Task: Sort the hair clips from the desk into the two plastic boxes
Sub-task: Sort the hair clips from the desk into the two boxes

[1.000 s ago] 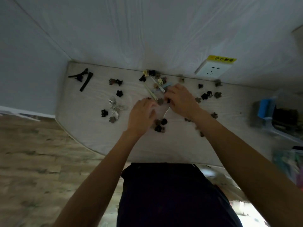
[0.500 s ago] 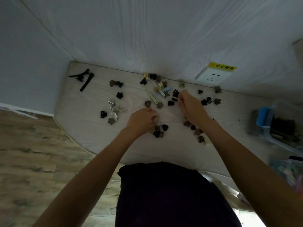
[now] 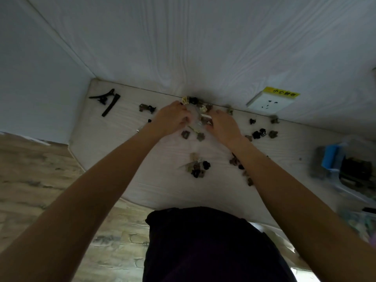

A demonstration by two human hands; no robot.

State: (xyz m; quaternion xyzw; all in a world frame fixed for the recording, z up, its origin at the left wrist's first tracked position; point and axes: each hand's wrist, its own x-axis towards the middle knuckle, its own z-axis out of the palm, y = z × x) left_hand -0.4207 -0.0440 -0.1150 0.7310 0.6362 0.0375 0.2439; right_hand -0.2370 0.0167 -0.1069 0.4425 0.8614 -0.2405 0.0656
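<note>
Now clips (image 3: 200,116) lie between both hands — left hand (image 3: 169,119), right hand (image 3: 223,125).

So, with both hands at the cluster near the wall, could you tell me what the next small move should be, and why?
Probably close the right hand on clips from the back cluster and carry them right to the plastic box. Both hands, left hand included, already sit on that pile; whether either holds a clip is unclear.
</note>
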